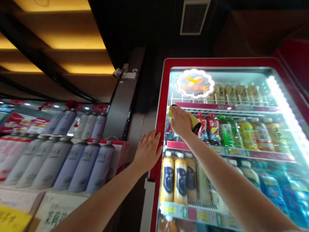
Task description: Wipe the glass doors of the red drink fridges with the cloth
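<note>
A tall drinks fridge with a red frame and a glass door fills the right half of the view. My right hand presses a yellow cloth with dark edging flat against the glass, near the door's left side at the second shelf. The fingers lie over the cloth. My left hand rests with its fingers spread at the left edge of the red frame and holds nothing. Above the cloth, a lit logo shows on the glass.
Inside the fridge stand rows of bottles, among them a green one. At the left, shelves carry purple and grey bottles. A dark wall column rises beside the fridge, and a vent is overhead.
</note>
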`<act>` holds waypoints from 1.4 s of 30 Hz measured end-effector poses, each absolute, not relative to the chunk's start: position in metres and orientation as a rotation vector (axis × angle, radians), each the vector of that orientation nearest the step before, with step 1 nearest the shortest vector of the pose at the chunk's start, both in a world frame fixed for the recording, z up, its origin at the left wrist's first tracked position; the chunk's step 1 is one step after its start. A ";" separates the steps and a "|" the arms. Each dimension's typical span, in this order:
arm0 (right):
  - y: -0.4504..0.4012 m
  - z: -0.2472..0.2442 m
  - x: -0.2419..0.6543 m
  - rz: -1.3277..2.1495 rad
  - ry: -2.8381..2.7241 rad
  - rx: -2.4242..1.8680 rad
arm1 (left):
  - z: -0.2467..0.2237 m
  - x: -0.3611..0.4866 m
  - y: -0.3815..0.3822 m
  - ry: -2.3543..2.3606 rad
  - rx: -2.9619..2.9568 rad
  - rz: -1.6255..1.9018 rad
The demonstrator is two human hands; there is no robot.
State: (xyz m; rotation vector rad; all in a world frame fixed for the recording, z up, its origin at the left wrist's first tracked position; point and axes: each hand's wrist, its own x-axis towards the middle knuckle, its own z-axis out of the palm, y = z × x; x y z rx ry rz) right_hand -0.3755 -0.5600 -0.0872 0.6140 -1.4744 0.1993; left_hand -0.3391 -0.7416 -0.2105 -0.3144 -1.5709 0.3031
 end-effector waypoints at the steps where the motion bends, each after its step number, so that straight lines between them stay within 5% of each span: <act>1: -0.561 -0.092 -0.375 0.162 -1.491 0.662 | -0.212 -0.340 -0.745 -1.563 -0.313 0.306; 8: -0.571 -0.062 -0.368 0.068 -1.543 0.787 | -0.204 -0.349 -0.745 -1.539 -0.239 0.309; 15: -0.536 -0.099 -0.375 -0.088 -1.481 0.856 | -0.198 -0.355 -0.725 -1.440 -0.280 0.293; 20: -0.466 -0.079 -0.388 0.181 -1.459 0.504 | -0.192 -0.366 -0.708 -1.380 -0.377 0.280; 26: -0.470 -0.123 -0.389 0.200 -1.465 0.375 | -0.197 -0.378 -0.696 -1.341 -0.431 0.253; 34: -0.426 -0.051 -0.390 0.198 -1.454 0.432 | -0.177 -0.384 -0.649 -1.392 -0.510 0.207; 42: -0.417 -0.103 -0.390 0.191 -1.507 0.313 | -0.192 -0.386 -0.622 -1.400 -0.569 0.181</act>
